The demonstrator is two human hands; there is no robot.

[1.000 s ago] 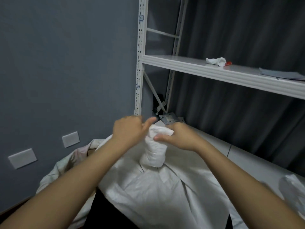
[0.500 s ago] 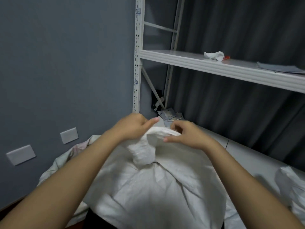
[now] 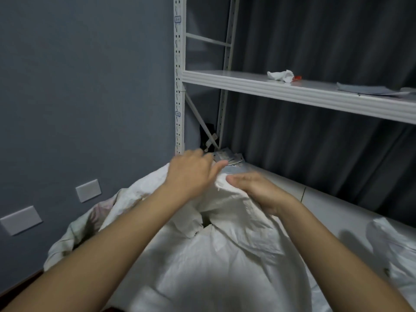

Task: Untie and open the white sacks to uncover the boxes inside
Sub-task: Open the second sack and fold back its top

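A large white woven sack (image 3: 225,262) fills the lower middle of the view, its mouth spread into a small dark gap between my hands. My left hand (image 3: 191,174) grips the left edge of the sack's mouth, thumb stretched to the right. My right hand (image 3: 258,190) holds the right edge of the mouth, fingers curled into the fabric. Whatever is inside stays hidden. A second white sack (image 3: 394,251) lies at the right edge.
A white metal shelving rack (image 3: 180,86) stands behind the sack, its shelf (image 3: 292,91) carrying a crumpled white cloth (image 3: 280,75) and grey sheets (image 3: 369,89). Dark curtains hang behind. A grey wall with blank plates (image 3: 88,190) is at left. Another cloth bundle (image 3: 74,230) lies left of the sack.
The bunched, upright neck of the sack has been loosened and pulled apart. My hands have moved outward with its edges, and a dark gap now shows at the mouth.
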